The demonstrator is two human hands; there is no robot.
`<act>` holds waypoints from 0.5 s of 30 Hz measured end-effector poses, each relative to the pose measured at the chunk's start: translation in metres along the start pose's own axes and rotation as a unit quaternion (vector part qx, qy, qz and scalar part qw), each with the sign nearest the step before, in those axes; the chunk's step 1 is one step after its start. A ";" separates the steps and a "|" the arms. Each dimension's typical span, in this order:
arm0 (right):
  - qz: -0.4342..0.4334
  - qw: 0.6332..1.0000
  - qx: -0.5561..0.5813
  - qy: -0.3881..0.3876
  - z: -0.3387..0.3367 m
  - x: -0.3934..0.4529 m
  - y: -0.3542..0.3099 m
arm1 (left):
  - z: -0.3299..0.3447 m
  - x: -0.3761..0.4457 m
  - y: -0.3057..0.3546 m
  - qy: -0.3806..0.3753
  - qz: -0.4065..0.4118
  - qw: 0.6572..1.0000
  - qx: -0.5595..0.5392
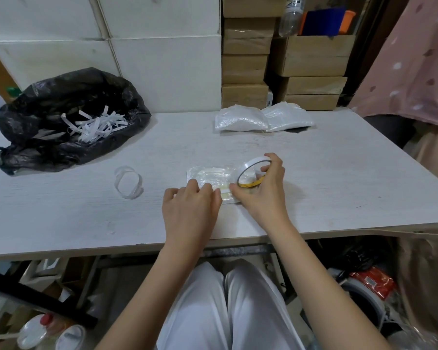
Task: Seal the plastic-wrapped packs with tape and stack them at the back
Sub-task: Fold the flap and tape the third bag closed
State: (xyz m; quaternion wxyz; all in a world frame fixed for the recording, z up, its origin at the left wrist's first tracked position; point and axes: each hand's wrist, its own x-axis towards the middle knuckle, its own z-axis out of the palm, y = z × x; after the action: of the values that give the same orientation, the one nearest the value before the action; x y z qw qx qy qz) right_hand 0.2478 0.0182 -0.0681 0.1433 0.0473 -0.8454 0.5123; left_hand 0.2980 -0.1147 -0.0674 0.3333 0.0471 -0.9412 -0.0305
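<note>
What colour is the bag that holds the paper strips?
Black. The bag shows best in the head view, at the table's left.
</note>
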 end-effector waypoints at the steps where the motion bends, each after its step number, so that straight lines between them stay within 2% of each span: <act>1: -0.005 1.000 -0.004 -0.004 0.000 0.000 0.001 | 0.000 0.005 0.001 -0.010 -0.008 1.000 0.006; 7: 0.043 0.996 0.058 -0.044 -0.009 0.004 -0.002 | 0.006 0.020 0.009 -0.064 -0.021 0.998 0.015; 13: -0.014 0.999 0.043 0.023 -0.013 0.002 -0.011 | 0.022 0.014 0.009 -0.035 0.014 0.986 -0.164; 15: -0.039 0.998 0.022 0.040 -0.014 -0.002 -0.013 | 0.022 0.013 0.009 -0.039 0.005 0.985 -0.169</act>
State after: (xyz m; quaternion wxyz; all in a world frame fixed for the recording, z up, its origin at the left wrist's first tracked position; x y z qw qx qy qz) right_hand 0.2555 0.0243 -0.0512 0.1956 0.0632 -0.8251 0.5263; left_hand 0.2736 -0.1062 -0.0760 0.2995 -0.0157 -0.9350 -0.1893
